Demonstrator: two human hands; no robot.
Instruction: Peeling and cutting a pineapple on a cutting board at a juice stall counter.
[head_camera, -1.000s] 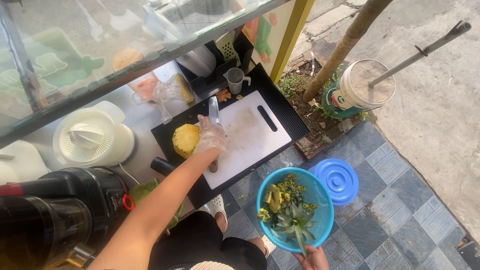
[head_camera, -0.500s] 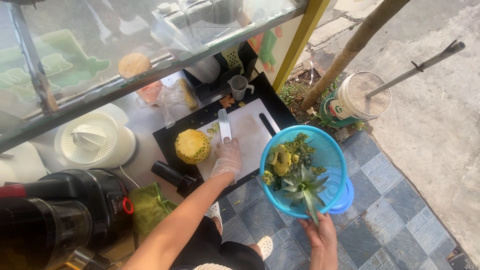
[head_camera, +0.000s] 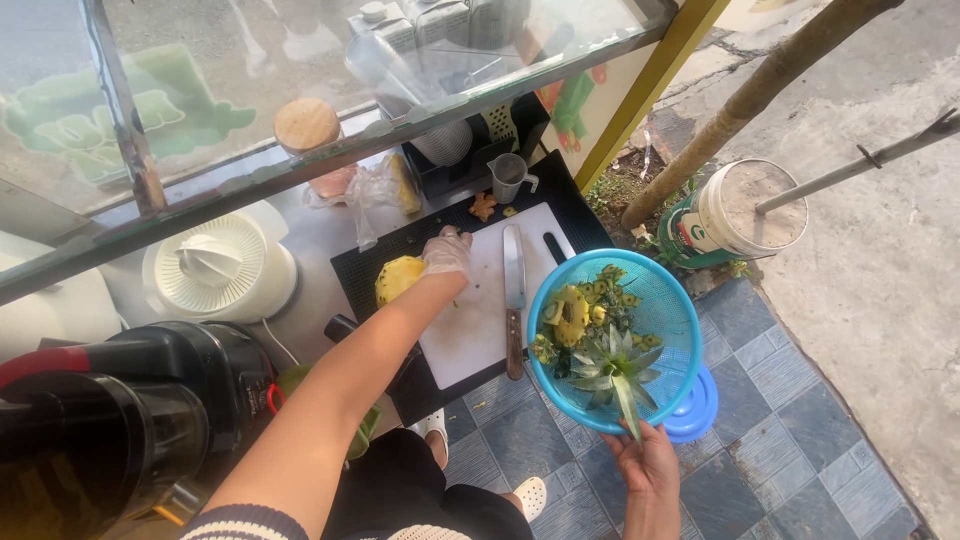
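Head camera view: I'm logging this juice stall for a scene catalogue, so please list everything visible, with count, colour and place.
Cutting board: one, white, on a black tray.
Black tray: one, on the counter.
Knife: one, steel blade and brown handle, lying on the board, untouched.
Peeled pineapple: one, yellow, at the board's left edge.
Basket: one, blue, held beside the board, holding pineapple peel and a green crown.
Measuring cup: one, clear, behind the board.
Citrus juicer: one, white, left of the tray.
Blender: one, black, near left.
Bucket: one, white and green, on the ground by a tree trunk.
Blue lid: one, under the basket.
Left hand: clear glove, touching the pineapple.
Right hand: bare, holding the basket.
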